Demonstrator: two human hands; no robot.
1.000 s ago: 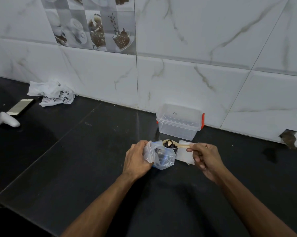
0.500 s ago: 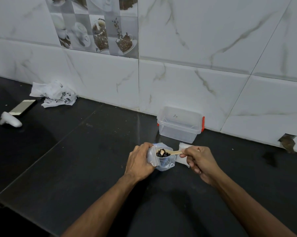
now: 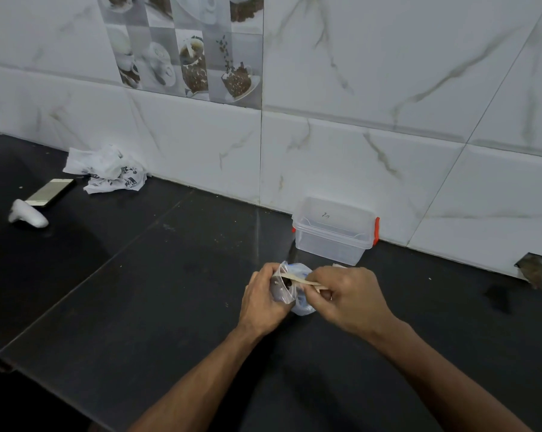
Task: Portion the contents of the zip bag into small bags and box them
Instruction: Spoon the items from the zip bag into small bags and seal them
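My left hand (image 3: 261, 299) grips a small clear plastic bag (image 3: 286, 289) with dark pieces inside it, just above the black counter. My right hand (image 3: 346, 296) pinches a wooden spoon (image 3: 300, 280) whose bowl end is tipped into the bag's mouth. Behind that bag a blue-edged zip bag (image 3: 302, 304) shows between my hands, mostly hidden. A clear plastic box (image 3: 333, 230) with a closed lid and red clips stands against the wall just behind my hands. A corner of white small bags (image 3: 338, 265) peeks out over my right hand.
A crumpled white printed plastic bag (image 3: 107, 171) lies at the back left by the wall. A phone (image 3: 51, 192) and a white handheld device (image 3: 27, 214) lie at the far left. A hole in the wall tile (image 3: 533, 269) sits at the right. The counter's front edge (image 3: 1, 358) runs at the lower left.
My right hand carried the loaded spoon leftward and tipped it into the small bag; the dark pieces left the spoon. The hands have come closer together.
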